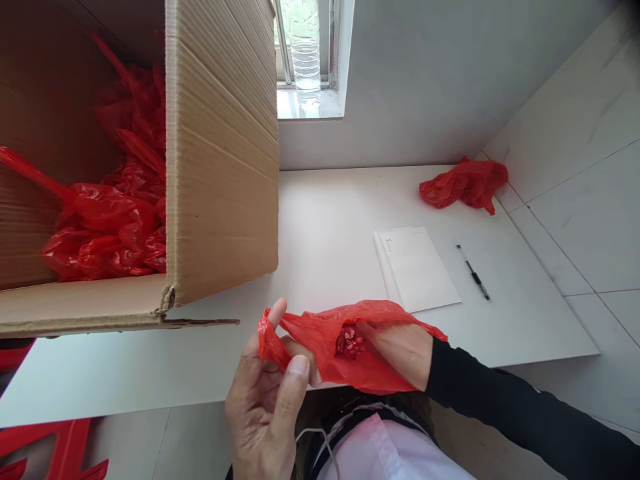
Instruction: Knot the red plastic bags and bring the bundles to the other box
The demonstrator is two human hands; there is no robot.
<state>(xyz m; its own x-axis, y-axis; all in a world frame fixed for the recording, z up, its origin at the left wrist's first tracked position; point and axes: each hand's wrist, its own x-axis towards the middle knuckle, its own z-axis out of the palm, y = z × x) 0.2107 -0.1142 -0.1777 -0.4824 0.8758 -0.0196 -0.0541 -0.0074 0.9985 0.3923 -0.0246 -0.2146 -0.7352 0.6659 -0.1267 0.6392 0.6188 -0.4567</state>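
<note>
- I see the left hand pinching one thin handle of a red plastic bag between thumb and fingers, at the near edge of the white table.
- The right hand is pushed inside the crinkled, glossy bag, closed around small shiny red pieces.
- A corrugated cardboard box on the left holds more red bags.
- A folded paper and a pen lie flat, well apart from the hands.

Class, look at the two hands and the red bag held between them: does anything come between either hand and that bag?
Nothing visible does. The left hand pinches one end of the red bag directly, and the right hand is pushed inside its open mouth, touching the plastic. The cardboard box stands apart on the table.
</note>
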